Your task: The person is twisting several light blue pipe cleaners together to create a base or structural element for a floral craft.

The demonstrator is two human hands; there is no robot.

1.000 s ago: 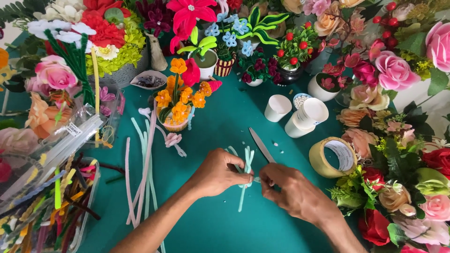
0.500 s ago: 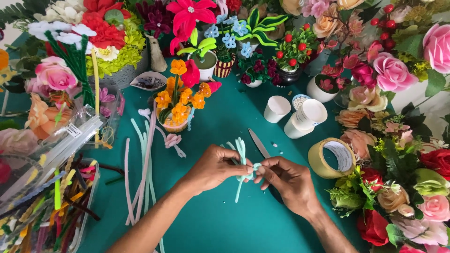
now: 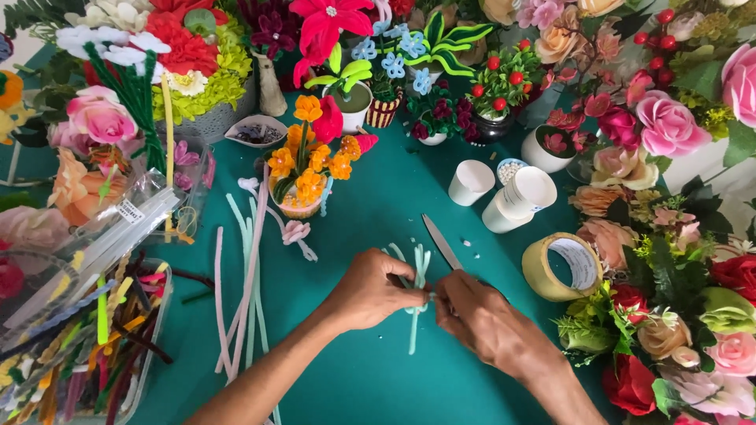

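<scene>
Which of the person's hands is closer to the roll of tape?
The right hand is nearer. It lies just left of the roll of tape, with a short gap of green table between. The left hand sits farther left, beyond the right hand.

One head-worn camera looked steeply down from above the person's seat, facing forward across the teal table (image 3: 378, 212). It sat close: the forearms came in from six o'clock, and the left hand (image 3: 370, 290) and right hand (image 3: 480, 319) met just below centre. Flower pots (image 3: 307, 181) crowded twelve o'clock, a clear box of pipe cleaners (image 3: 79, 346) lay at eight o'clock, and a tape roll (image 3: 561, 266) at three. With only this view, no overlap existed.
</scene>
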